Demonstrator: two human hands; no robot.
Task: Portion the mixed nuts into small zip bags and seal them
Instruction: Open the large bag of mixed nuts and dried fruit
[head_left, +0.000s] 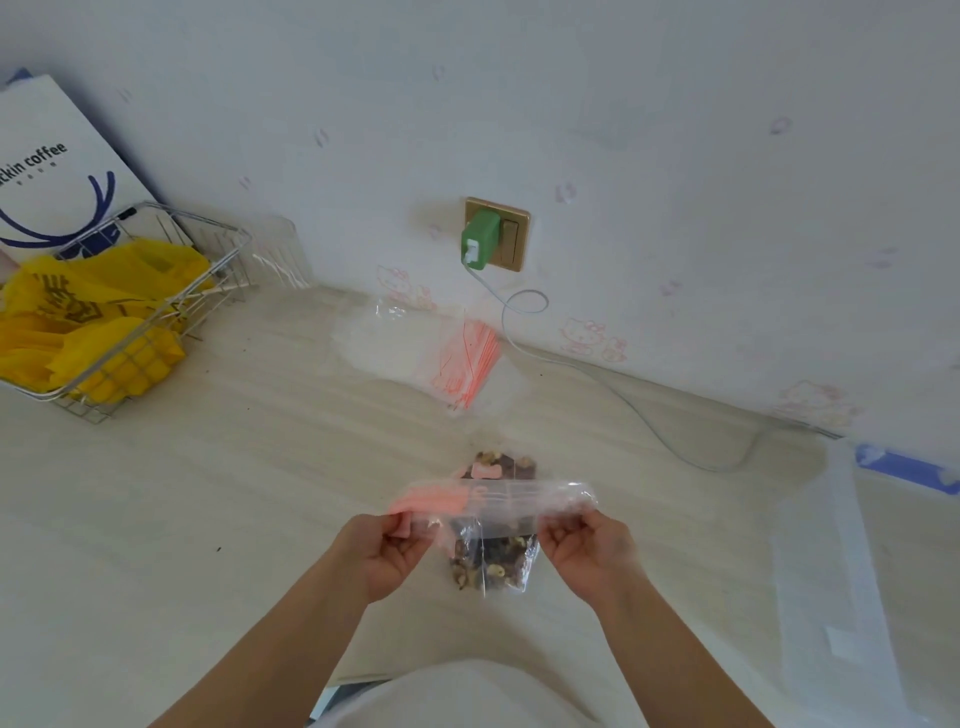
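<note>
A small clear zip bag (498, 506) with a pink-red zip strip is held up over the table, mixed nuts (493, 564) filling its lower part. My left hand (387, 551) pinches the left end of its top edge. My right hand (589, 545) pinches the right end. Just behind the held bag lies another bag of mixed nuts (501, 464) on the table, mostly hidden. A stack of empty zip bags (447, 358) with red zip lines lies farther back near the wall.
A wire basket (156, 317) with yellow plastic bags stands at the back left, a coffee paper bag (52, 166) behind it. A green charger (480, 239) sits in the wall socket, its white cable (649, 415) trailing right. A clear plastic container (841, 545) stands at right.
</note>
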